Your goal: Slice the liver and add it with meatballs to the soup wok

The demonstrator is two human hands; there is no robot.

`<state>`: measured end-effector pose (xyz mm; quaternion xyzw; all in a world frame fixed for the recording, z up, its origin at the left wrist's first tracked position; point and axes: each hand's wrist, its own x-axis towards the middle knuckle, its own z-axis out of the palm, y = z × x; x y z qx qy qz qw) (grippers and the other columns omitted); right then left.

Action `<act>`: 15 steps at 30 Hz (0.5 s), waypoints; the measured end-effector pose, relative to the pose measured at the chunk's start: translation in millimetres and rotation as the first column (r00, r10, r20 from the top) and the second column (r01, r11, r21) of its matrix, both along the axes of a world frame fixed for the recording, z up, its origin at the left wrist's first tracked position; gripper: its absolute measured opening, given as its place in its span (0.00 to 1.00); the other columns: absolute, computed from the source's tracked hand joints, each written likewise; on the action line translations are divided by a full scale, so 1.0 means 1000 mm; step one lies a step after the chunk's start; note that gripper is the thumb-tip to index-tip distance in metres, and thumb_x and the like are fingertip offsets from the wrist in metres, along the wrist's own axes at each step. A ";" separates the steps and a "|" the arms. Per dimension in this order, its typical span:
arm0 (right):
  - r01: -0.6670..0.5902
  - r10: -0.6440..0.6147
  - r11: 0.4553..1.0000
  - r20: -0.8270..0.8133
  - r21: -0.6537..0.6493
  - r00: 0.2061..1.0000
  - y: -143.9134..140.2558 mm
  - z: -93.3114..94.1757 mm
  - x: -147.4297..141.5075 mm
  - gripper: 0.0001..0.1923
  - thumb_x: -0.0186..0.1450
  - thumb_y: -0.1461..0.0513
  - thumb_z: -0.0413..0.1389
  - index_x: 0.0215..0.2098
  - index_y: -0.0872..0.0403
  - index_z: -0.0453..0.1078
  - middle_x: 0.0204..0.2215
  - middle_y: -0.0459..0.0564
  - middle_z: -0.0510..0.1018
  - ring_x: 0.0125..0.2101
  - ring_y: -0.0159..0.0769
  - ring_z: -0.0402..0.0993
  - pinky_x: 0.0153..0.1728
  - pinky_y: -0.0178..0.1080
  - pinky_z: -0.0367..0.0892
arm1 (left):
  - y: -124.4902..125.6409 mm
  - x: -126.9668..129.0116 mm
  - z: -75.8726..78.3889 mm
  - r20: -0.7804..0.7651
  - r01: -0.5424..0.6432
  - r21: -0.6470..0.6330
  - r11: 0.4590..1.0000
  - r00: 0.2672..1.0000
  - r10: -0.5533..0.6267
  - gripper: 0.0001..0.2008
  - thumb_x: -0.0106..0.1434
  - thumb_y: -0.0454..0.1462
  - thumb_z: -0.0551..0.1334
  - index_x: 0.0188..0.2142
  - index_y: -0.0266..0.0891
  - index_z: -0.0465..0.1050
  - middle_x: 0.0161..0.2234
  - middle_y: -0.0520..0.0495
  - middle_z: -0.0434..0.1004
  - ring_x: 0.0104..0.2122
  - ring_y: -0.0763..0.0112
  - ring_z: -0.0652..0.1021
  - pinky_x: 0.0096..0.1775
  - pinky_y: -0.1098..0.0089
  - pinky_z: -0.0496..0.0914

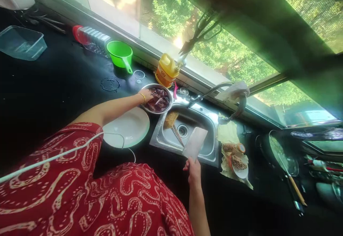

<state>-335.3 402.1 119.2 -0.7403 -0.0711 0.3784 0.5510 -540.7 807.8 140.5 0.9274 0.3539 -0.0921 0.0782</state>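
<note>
Both hands are busy at the sink: the left hand (145,94) reaches out to the steel bowl (158,99) and rests its fingers on the rim and the dark red meat (160,101) inside, though I cannot tell whether they are closed on a piece. The right hand (193,170) is clenched around the handle of a cleaver (195,143), whose broad blade is held over the near edge of the steel sink (187,133).

Everything sits on a black surface (53,85) running under a long window with green trees outside. The bowl of meat stands at the sink's far left corner, and a white plate (128,128) lies just beside it, nearer the person. In the sink basin lie a scrubbing sponge (170,119) and a pair of chopsticks (177,135) near the drain. A tap (211,91) arches over it, a cloth draped on its end.

Left of the bowl the black top is mostly open; farther back stand a green scoop (120,54), a yellow oil bottle (166,70) against the sill and a clear plastic tub (21,43). Right of the sink the room is tighter: a small bowl of brownish food (238,163) lies on pale leaves, and beyond it a dark wok (278,150) with a wooden-handled ladle (291,178).
</note>
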 end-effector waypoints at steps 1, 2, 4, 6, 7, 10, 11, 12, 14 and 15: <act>0.016 -0.016 1.000 -0.002 0.000 1.000 -0.004 -0.002 0.001 0.14 0.46 0.53 0.61 0.20 0.49 0.60 0.12 0.35 0.61 0.12 0.24 0.56 0.12 0.30 0.61 | 0.002 0.002 -0.007 -0.027 0.004 0.007 1.000 1.000 -0.004 0.23 0.62 0.34 0.62 0.57 0.39 0.74 0.57 0.33 0.71 0.53 0.55 0.72 0.58 0.57 0.60; 0.031 -0.031 1.000 -0.002 0.001 1.000 -0.008 -0.003 0.003 0.14 0.46 0.53 0.61 0.20 0.49 0.60 0.12 0.35 0.62 0.12 0.24 0.56 0.12 0.31 0.61 | 0.004 0.004 -0.011 -0.033 -0.003 0.005 1.000 0.999 0.004 0.23 0.63 0.33 0.61 0.58 0.39 0.73 0.58 0.33 0.71 0.53 0.55 0.72 0.58 0.56 0.60; 0.055 -0.055 0.998 0.001 0.004 0.998 -0.014 -0.006 0.005 0.15 0.46 0.53 0.62 0.20 0.49 0.60 0.12 0.36 0.62 0.12 0.25 0.56 0.12 0.32 0.61 | 0.006 0.008 -0.016 -0.040 -0.028 -0.010 1.000 0.999 0.028 0.22 0.65 0.33 0.58 0.59 0.37 0.72 0.57 0.31 0.71 0.52 0.54 0.72 0.57 0.55 0.60; 0.075 -0.075 0.997 0.002 0.003 0.997 -0.018 -0.009 0.006 0.16 0.47 0.52 0.62 0.21 0.49 0.60 0.12 0.35 0.62 0.11 0.25 0.56 0.12 0.32 0.61 | 0.006 0.012 -0.015 -0.054 -0.042 -0.009 0.999 0.998 0.042 0.23 0.67 0.33 0.54 0.60 0.33 0.70 0.56 0.27 0.71 0.52 0.52 0.73 0.55 0.55 0.62; 0.084 -0.084 0.996 -0.001 0.002 0.996 -0.020 -0.010 0.006 0.17 0.47 0.52 0.63 0.21 0.49 0.60 0.12 0.35 0.62 0.11 0.25 0.56 0.12 0.32 0.61 | 0.007 0.014 -0.014 -0.063 -0.036 0.001 0.999 0.997 0.036 0.24 0.68 0.33 0.53 0.62 0.32 0.69 0.56 0.26 0.70 0.52 0.50 0.73 0.54 0.55 0.63; 0.111 -0.111 0.994 -0.030 0.007 0.993 -0.022 -0.011 0.005 0.20 0.47 0.50 0.64 0.23 0.50 0.59 0.12 0.34 0.62 0.11 0.25 0.56 0.13 0.32 0.61 | 0.011 0.016 -0.011 -0.114 0.030 0.000 1.000 0.993 -0.030 0.26 0.68 0.33 0.50 0.65 0.33 0.65 0.55 0.25 0.71 0.52 0.49 0.74 0.53 0.56 0.65; 0.123 -0.123 0.992 -0.043 0.007 0.992 -0.022 -0.012 0.005 0.21 0.47 0.50 0.65 0.23 0.50 0.59 0.12 0.34 0.62 0.11 0.24 0.56 0.13 0.32 0.61 | 0.014 0.015 -0.010 -0.134 0.054 -0.022 0.998 0.989 -0.057 0.26 0.67 0.33 0.51 0.64 0.33 0.65 0.54 0.26 0.72 0.52 0.49 0.75 0.53 0.57 0.65; 0.136 -0.135 0.991 -0.056 0.006 0.989 -0.022 -0.012 0.005 0.22 0.46 0.49 0.65 0.24 0.50 0.59 0.12 0.34 0.62 0.11 0.24 0.56 0.13 0.32 0.61 | 0.017 0.014 -0.009 -0.151 0.081 -0.047 0.996 0.985 -0.087 0.26 0.66 0.33 0.52 0.64 0.32 0.65 0.52 0.27 0.74 0.52 0.50 0.75 0.54 0.58 0.65; 0.159 -0.158 0.987 -0.074 -0.001 0.985 -0.024 -0.013 0.006 0.23 0.45 0.49 0.65 0.24 0.51 0.59 0.12 0.34 0.62 0.12 0.23 0.56 0.13 0.32 0.61 | 0.023 0.011 -0.009 -0.175 0.125 -0.084 0.989 0.975 -0.138 0.29 0.63 0.33 0.57 0.64 0.34 0.65 0.52 0.29 0.75 0.51 0.51 0.76 0.54 0.59 0.65; 0.165 -0.165 0.986 -0.075 -0.004 0.983 -0.024 -0.014 0.006 0.23 0.45 0.49 0.65 0.25 0.51 0.59 0.12 0.33 0.62 0.12 0.23 0.56 0.13 0.31 0.61 | 0.026 0.010 -0.008 -0.171 0.135 -0.088 0.987 0.974 -0.148 0.32 0.61 0.33 0.59 0.65 0.36 0.63 0.53 0.31 0.74 0.51 0.51 0.76 0.55 0.59 0.65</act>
